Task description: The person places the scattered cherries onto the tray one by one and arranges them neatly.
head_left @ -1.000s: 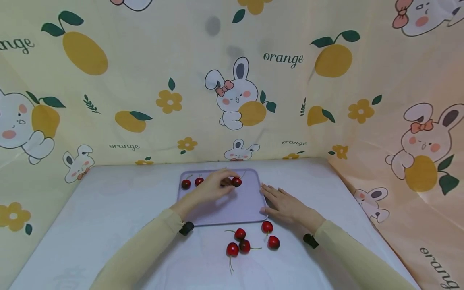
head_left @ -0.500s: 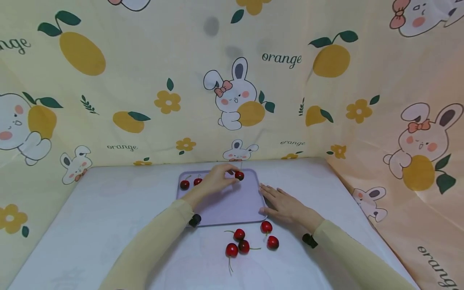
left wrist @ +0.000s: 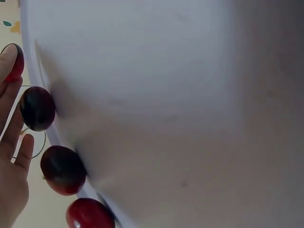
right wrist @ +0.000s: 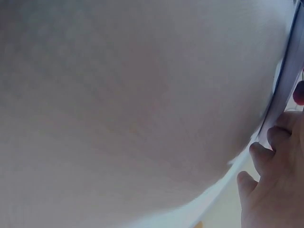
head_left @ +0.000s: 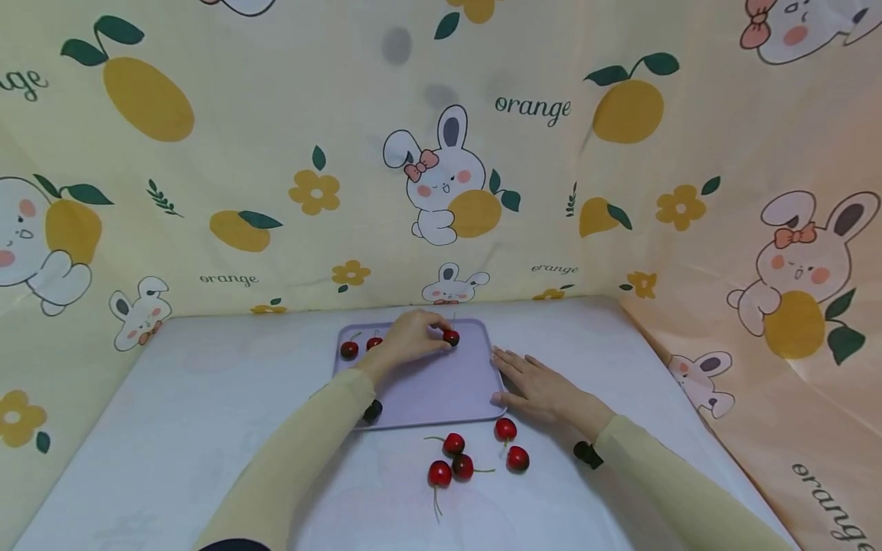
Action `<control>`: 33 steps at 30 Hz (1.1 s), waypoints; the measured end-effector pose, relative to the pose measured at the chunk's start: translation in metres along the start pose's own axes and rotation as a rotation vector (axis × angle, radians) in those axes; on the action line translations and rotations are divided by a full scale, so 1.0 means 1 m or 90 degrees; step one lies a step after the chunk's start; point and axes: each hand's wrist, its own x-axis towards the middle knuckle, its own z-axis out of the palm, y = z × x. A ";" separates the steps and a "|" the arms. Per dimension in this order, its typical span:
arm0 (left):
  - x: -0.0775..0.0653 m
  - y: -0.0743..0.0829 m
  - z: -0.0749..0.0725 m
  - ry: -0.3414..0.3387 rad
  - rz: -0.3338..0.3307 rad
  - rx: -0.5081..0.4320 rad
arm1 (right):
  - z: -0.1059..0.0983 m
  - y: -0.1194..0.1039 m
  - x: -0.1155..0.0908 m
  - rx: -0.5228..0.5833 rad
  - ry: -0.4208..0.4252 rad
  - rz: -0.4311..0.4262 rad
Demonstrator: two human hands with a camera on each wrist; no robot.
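Observation:
My left hand (head_left: 411, 337) reaches over the back part of a lilac tray (head_left: 441, 390), pinching a dark red cherry (head_left: 451, 338) between thumb and fingers, its stem pointing up. Along the tray's back edge sit two more cherries, one at the left corner (head_left: 349, 350) and another (head_left: 374, 343) partly behind the hand. The left wrist view shows the pinched cherry (left wrist: 18, 64) beyond a row of cherries (left wrist: 63, 170). With fingers extended, my right hand (head_left: 540, 386) lies at the tray's right edge, fingertips against the rim.
In front of the tray, several stemmed cherries lie on the white table (head_left: 227, 413): a cluster of three (head_left: 453, 459) and two near the right wrist, one farther back (head_left: 505, 429) and one closer (head_left: 517, 459). A patterned cloth (head_left: 372, 99) hangs behind the table.
My left hand has shifted toward the tray's back right with the cherry, which then came down slightly. The right hand has stayed in place at the rim.

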 end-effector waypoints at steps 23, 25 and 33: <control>0.000 -0.006 0.005 -0.036 -0.010 0.042 | 0.001 -0.002 -0.001 0.003 -0.001 0.004; 0.000 -0.005 0.004 -0.037 -0.012 0.044 | 0.001 -0.002 -0.001 0.000 0.003 0.000; 0.000 -0.002 -0.001 -0.038 -0.012 0.051 | -0.001 -0.001 -0.001 0.003 0.004 -0.001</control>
